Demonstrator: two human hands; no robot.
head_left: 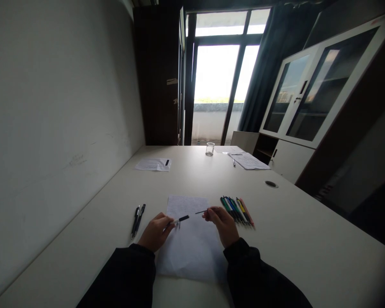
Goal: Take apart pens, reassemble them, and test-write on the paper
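My left hand (pixel 157 231) is closed round a pen barrel (pixel 181 219), white with a black end that points right. Facing it, my right hand (pixel 222 222) pinches a thin dark pen refill (pixel 201 211), whose tip points left. A gap separates the refill from the barrel. Both are held above a sheet of paper (pixel 189 256) with lines of writing near its top. Left of my left hand lie two dark pens (pixel 137 220). Just beyond my right hand is a row of several coloured pens (pixel 237 210), side by side.
Farther back on the white table (pixel 192 182) stands a clear glass (pixel 209 149). A paper with a black strip (pixel 153 164) lies at the left, and a stack of papers (pixel 250 161) with a pen (pixel 234 162) at the right. A round cable hole (pixel 271 184) is near the right edge.
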